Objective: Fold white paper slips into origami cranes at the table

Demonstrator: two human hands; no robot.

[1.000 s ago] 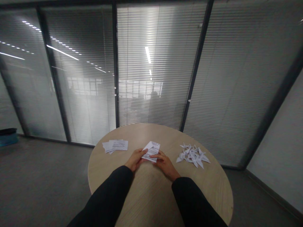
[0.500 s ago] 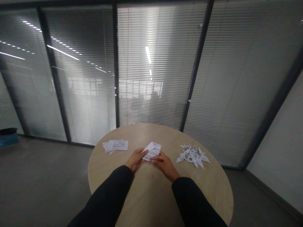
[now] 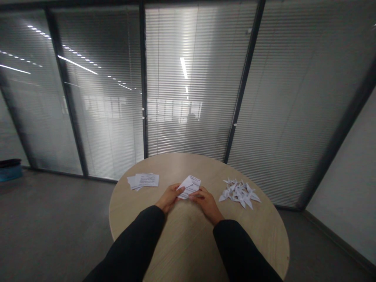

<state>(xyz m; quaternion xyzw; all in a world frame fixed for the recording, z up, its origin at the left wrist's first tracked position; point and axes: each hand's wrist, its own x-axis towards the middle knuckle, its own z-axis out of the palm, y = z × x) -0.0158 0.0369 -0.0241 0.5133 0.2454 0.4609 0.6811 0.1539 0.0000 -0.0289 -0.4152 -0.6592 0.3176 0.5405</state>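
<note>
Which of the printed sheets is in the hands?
The partly folded sheet: the left hand grips it and the right hand is at its edge. The other printed sheets lie in a loose stack farther left.

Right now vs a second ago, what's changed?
The folded paper has shifted slightly right at its right corner; the right hand has drawn its fingers back from across its face to its lower right edge. Nothing released. Unchanged: left hand gripping the left side, loose sheets, folded paper shapes.
</note>
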